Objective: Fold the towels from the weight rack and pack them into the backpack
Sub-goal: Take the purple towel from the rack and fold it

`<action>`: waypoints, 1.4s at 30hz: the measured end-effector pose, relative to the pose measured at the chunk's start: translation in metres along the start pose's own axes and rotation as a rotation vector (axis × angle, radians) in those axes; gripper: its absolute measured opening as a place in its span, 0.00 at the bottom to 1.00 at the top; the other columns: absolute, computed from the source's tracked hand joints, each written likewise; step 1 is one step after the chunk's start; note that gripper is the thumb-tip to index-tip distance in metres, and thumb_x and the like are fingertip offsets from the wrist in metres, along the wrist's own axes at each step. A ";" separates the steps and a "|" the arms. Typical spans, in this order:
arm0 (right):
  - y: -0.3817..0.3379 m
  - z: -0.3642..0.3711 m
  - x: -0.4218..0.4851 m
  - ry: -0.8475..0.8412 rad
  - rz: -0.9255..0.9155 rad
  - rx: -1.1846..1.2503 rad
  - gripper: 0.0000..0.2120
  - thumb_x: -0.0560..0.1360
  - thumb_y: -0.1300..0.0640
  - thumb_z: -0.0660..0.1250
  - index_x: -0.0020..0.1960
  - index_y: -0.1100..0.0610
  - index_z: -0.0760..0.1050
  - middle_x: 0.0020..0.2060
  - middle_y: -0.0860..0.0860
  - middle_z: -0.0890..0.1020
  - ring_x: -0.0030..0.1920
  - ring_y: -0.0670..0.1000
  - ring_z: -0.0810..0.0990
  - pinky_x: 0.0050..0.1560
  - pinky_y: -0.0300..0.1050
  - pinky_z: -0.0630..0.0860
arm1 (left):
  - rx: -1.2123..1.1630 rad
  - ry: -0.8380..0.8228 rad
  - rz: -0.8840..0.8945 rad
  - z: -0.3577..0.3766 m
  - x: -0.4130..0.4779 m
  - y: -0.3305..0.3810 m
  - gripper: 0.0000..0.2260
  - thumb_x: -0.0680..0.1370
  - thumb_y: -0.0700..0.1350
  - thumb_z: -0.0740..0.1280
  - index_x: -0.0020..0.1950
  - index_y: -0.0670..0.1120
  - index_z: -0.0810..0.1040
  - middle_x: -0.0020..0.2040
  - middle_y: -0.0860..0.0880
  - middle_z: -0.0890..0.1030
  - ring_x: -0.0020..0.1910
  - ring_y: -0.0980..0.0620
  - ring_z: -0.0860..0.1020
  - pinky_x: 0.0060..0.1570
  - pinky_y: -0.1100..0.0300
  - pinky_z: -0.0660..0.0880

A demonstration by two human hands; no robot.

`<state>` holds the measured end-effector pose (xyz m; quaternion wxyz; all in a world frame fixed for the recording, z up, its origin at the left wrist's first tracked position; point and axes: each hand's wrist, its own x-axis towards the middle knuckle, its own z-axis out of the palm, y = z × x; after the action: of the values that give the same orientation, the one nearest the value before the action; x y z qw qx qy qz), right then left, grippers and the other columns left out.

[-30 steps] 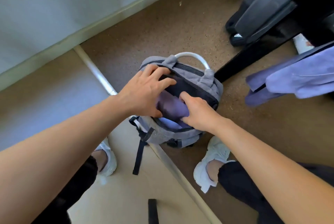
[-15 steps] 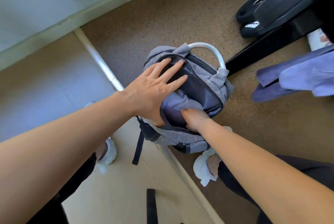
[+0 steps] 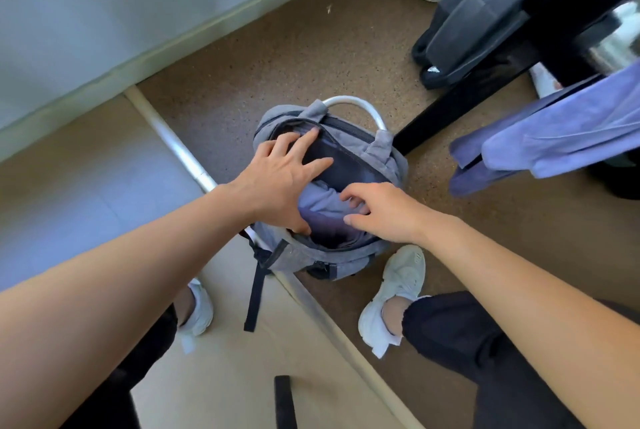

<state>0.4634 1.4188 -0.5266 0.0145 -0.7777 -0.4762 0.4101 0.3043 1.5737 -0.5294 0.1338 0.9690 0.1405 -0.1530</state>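
With left hand (image 3: 277, 182) spread flat across backpack (image 3: 384, 148) mouth and right hand (image 3: 384, 210) loosely bent, pressing not gripping the towel (image 3: 318, 201) just beneath it, treat as soft, light, limp: probably pinch a folded edge.

A brown speckled floor (image 3: 263, 57) is met on the left by a paler floor (image 3: 86, 193), the two being divided by a metal strip (image 3: 175, 148). A grey backpack (image 3: 311, 257) is stood upright across that strip, flanked by two white shoes (image 3: 398, 286) worn by the person. On the brown part the black base bar of the weight rack (image 3: 460, 106) is rested, while a black strap (image 3: 284, 401) is laid on the pale part.
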 end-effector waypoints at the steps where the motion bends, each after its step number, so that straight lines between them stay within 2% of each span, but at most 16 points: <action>1: -0.004 -0.008 -0.012 0.034 -0.008 0.025 0.18 0.78 0.48 0.68 0.67 0.48 0.74 0.57 0.47 0.80 0.54 0.47 0.79 0.55 0.45 0.75 | -0.032 0.001 -0.020 -0.003 0.001 0.003 0.50 0.65 0.67 0.75 0.81 0.56 0.58 0.84 0.42 0.48 0.80 0.38 0.52 0.74 0.42 0.59; 3: -0.007 -0.023 -0.037 0.139 -0.010 0.118 0.15 0.78 0.49 0.69 0.64 0.47 0.76 0.52 0.44 0.81 0.49 0.45 0.80 0.53 0.44 0.77 | -0.112 0.051 -0.051 -0.009 0.005 0.010 0.40 0.69 0.66 0.71 0.78 0.55 0.67 0.80 0.45 0.61 0.75 0.39 0.61 0.69 0.45 0.64; 6: -0.004 -0.037 -0.067 0.378 0.040 0.314 0.07 0.77 0.53 0.70 0.55 0.48 0.81 0.42 0.44 0.83 0.42 0.42 0.81 0.46 0.39 0.78 | -0.289 0.201 -0.068 -0.015 0.010 0.017 0.30 0.68 0.64 0.60 0.65 0.52 0.80 0.64 0.48 0.78 0.60 0.41 0.73 0.57 0.47 0.73; 10: 0.007 -0.052 -0.066 0.737 0.144 0.604 0.05 0.75 0.59 0.68 0.44 0.51 0.82 0.34 0.50 0.85 0.38 0.48 0.85 0.48 0.56 0.82 | -0.497 0.294 -0.073 -0.021 0.016 0.031 0.11 0.73 0.53 0.71 0.52 0.51 0.85 0.50 0.51 0.82 0.52 0.47 0.80 0.53 0.52 0.74; 12: 0.012 -0.062 -0.058 0.856 0.174 0.777 0.05 0.76 0.59 0.67 0.44 0.53 0.81 0.36 0.50 0.85 0.37 0.48 0.85 0.49 0.57 0.83 | -0.613 0.317 -0.084 -0.027 0.019 0.047 0.10 0.73 0.52 0.70 0.51 0.52 0.85 0.48 0.55 0.84 0.52 0.51 0.82 0.55 0.52 0.77; 15: 0.020 -0.072 -0.054 0.969 0.284 1.081 0.03 0.77 0.61 0.67 0.48 0.54 0.79 0.41 0.52 0.84 0.41 0.49 0.84 0.48 0.48 0.83 | -0.797 0.323 -0.091 -0.035 0.026 0.075 0.05 0.76 0.47 0.73 0.51 0.52 0.86 0.46 0.59 0.86 0.50 0.60 0.84 0.57 0.52 0.80; 17: 0.031 -0.074 -0.050 1.063 0.379 1.267 0.02 0.76 0.59 0.68 0.49 0.55 0.77 0.42 0.52 0.82 0.44 0.52 0.83 0.46 0.48 0.81 | -0.907 0.300 -0.096 -0.043 0.034 0.096 0.04 0.77 0.44 0.73 0.49 0.53 0.85 0.43 0.59 0.86 0.47 0.59 0.84 0.55 0.53 0.80; 19: 0.046 -0.080 -0.051 1.230 0.457 1.380 0.10 0.71 0.55 0.70 0.48 0.58 0.74 0.41 0.53 0.80 0.41 0.54 0.80 0.45 0.49 0.79 | -0.966 0.311 -0.082 -0.056 0.048 0.122 0.06 0.77 0.42 0.73 0.48 0.53 0.85 0.41 0.57 0.86 0.44 0.58 0.83 0.49 0.57 0.80; 22: 0.053 -0.090 -0.061 1.560 0.534 1.384 0.13 0.72 0.58 0.72 0.50 0.56 0.69 0.43 0.53 0.76 0.39 0.50 0.74 0.39 0.28 0.69 | -1.015 0.354 -0.058 -0.081 0.071 0.154 0.05 0.78 0.41 0.72 0.51 0.50 0.86 0.41 0.53 0.85 0.39 0.58 0.81 0.43 0.66 0.76; 26: 0.070 -0.097 -0.087 1.829 0.509 1.270 0.14 0.74 0.60 0.72 0.52 0.56 0.68 0.44 0.51 0.73 0.38 0.43 0.73 0.41 0.29 0.71 | -0.996 0.399 0.041 -0.120 0.104 0.201 0.06 0.78 0.41 0.72 0.54 0.48 0.85 0.41 0.54 0.85 0.40 0.60 0.80 0.47 0.64 0.77; 29: 0.088 -0.107 -0.098 1.826 0.442 1.306 0.18 0.73 0.55 0.74 0.55 0.55 0.68 0.47 0.46 0.72 0.43 0.43 0.75 0.43 0.30 0.74 | -0.961 0.371 0.082 -0.143 0.123 0.228 0.07 0.78 0.41 0.71 0.55 0.49 0.84 0.44 0.57 0.84 0.43 0.65 0.81 0.49 0.65 0.79; 31: 0.099 -0.114 -0.104 1.751 0.368 1.366 0.17 0.73 0.54 0.75 0.55 0.55 0.69 0.46 0.41 0.73 0.45 0.40 0.76 0.46 0.31 0.74 | -0.911 0.353 0.112 -0.151 0.136 0.242 0.09 0.77 0.44 0.70 0.57 0.50 0.83 0.50 0.56 0.85 0.50 0.59 0.83 0.56 0.56 0.81; 35: 0.114 -0.118 -0.108 1.537 0.272 1.423 0.09 0.75 0.58 0.72 0.50 0.62 0.78 0.39 0.50 0.82 0.38 0.45 0.81 0.36 0.36 0.75 | -0.858 0.318 0.029 -0.159 0.162 0.268 0.21 0.73 0.52 0.73 0.63 0.46 0.76 0.55 0.47 0.83 0.54 0.47 0.83 0.58 0.45 0.80; 37: 0.116 -0.118 -0.112 1.492 0.237 1.524 0.05 0.76 0.61 0.70 0.51 0.60 0.79 0.42 0.53 0.84 0.42 0.48 0.84 0.40 0.39 0.79 | -0.969 0.240 -0.062 -0.158 0.171 0.280 0.26 0.73 0.53 0.76 0.66 0.46 0.72 0.57 0.46 0.82 0.55 0.48 0.82 0.59 0.47 0.80; 40: 0.111 -0.119 -0.121 1.426 0.120 1.518 0.05 0.77 0.66 0.65 0.50 0.62 0.80 0.41 0.56 0.84 0.41 0.50 0.84 0.43 0.41 0.81 | -1.022 0.207 -0.087 -0.152 0.175 0.289 0.21 0.75 0.50 0.76 0.63 0.44 0.73 0.55 0.45 0.82 0.54 0.48 0.83 0.55 0.53 0.81; 42: 0.106 -0.116 -0.125 1.367 0.085 1.449 0.07 0.77 0.67 0.65 0.49 0.61 0.82 0.40 0.55 0.85 0.42 0.49 0.84 0.44 0.40 0.82 | -1.007 0.221 -0.071 -0.153 0.168 0.287 0.13 0.78 0.47 0.74 0.57 0.44 0.77 0.48 0.47 0.83 0.47 0.51 0.83 0.49 0.57 0.81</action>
<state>0.5905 1.3096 -0.4153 0.7419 -0.6667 0.0280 0.0661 0.5873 1.3931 -0.3834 0.5628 0.7894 0.2430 0.0323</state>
